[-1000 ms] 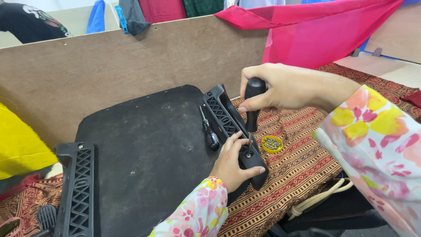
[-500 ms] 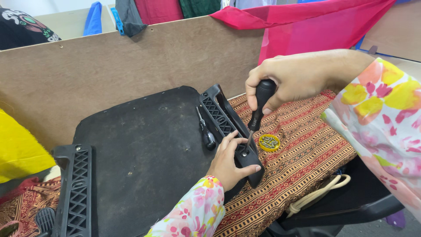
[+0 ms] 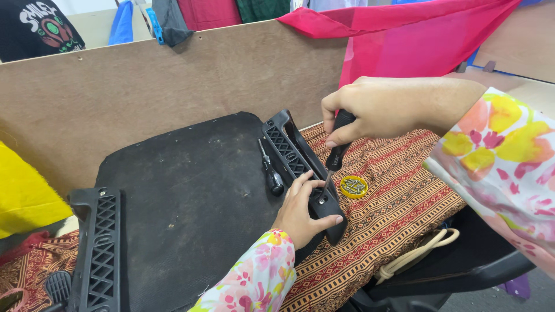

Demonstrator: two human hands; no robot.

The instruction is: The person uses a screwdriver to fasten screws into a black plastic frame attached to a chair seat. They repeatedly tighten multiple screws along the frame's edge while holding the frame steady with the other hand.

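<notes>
A: Brown board (image 3: 191, 86) backs the work surface, with clothes hung over its top edge and a red cloth (image 3: 404, 34) draped at upper right. What lies in front?

B: One black seat panel (image 3: 191, 190), underside up, on a striped woven cloth (image 3: 393, 219). Two black lattice armrests: one (image 3: 95, 248) at the panel's left edge, one (image 3: 289, 151) at its right edge.

A: And the hands?

B: Left hand (image 3: 300, 211): fingers wrapped around the near end of the right armrest. Right hand (image 3: 376, 110): fingers closed on a black-handled screwdriver (image 3: 336, 151), tip down at that armrest.

A: Loose items?

B: One spare screwdriver (image 3: 270, 171) lying on the panel; one round yellow cap (image 3: 354, 186) holding small screws (number not countable), just beside the armrest.
</notes>
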